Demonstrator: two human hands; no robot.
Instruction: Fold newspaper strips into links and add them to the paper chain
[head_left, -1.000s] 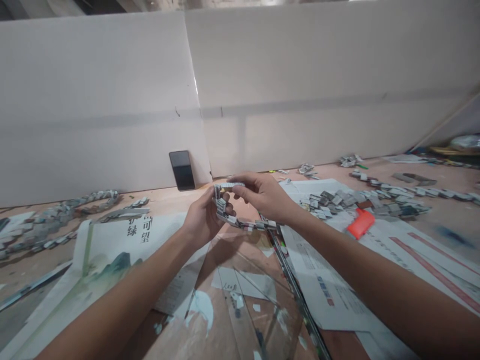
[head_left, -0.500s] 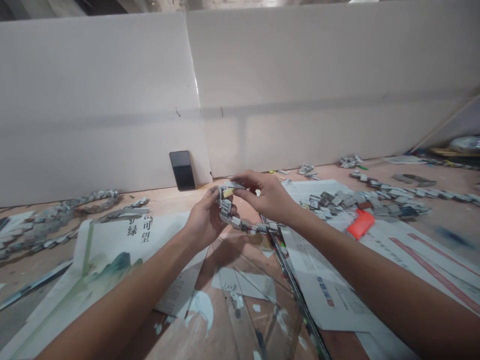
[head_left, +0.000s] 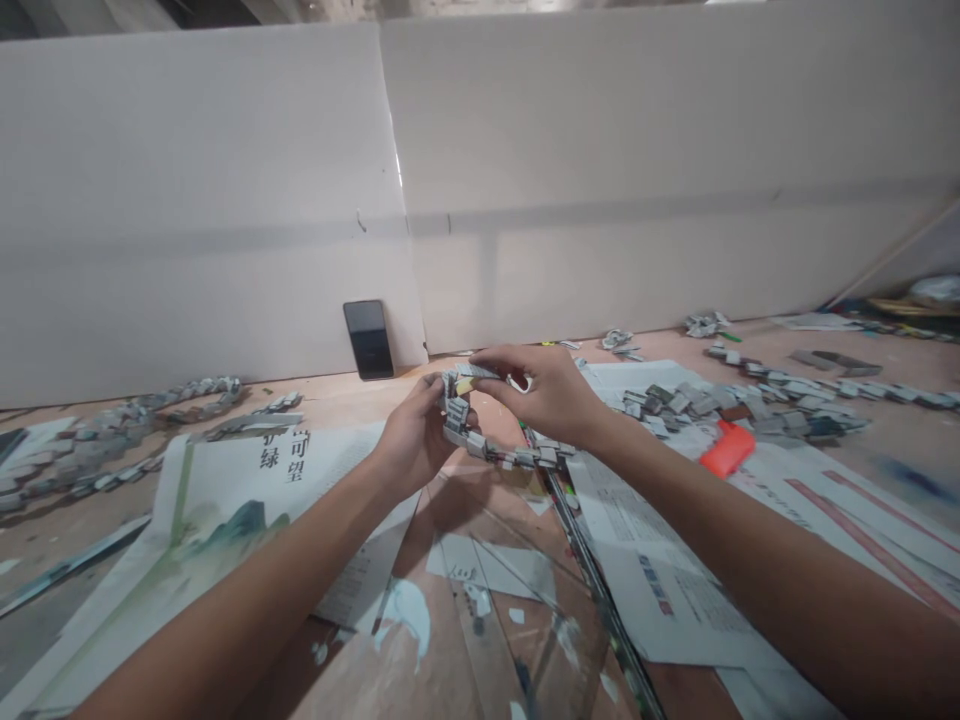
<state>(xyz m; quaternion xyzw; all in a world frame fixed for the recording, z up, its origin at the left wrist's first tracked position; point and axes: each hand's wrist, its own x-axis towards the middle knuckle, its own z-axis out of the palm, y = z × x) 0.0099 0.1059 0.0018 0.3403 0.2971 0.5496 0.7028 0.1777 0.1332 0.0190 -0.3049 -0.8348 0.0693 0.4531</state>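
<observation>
My left hand [head_left: 412,435] is closed around the upper end of a chain of folded newspaper links [head_left: 477,444]. The chain curves down from its fingers and trails right toward the tabletop. Opposite it, my right hand [head_left: 551,392] pinches a small folded paper strip [head_left: 466,385], partly yellow and partly grey, between thumb and fingers. The strip's near end meets the top link held by my left hand; whether it is inserted there I cannot tell. Some of the left fingers are hidden behind the chain.
A phone [head_left: 369,340] leans against the white board [head_left: 645,180]. A pile of folded paper pieces [head_left: 675,405] and a red object [head_left: 727,450] are on newspaper at right. Another paper chain [head_left: 202,395] is coiled at left. A long dark strip [head_left: 592,570] crosses the table [head_left: 390,690].
The whole view has shifted slightly. Both hands keep nearly the same pose, with the right still pinching the paper strip against the chain's end.
</observation>
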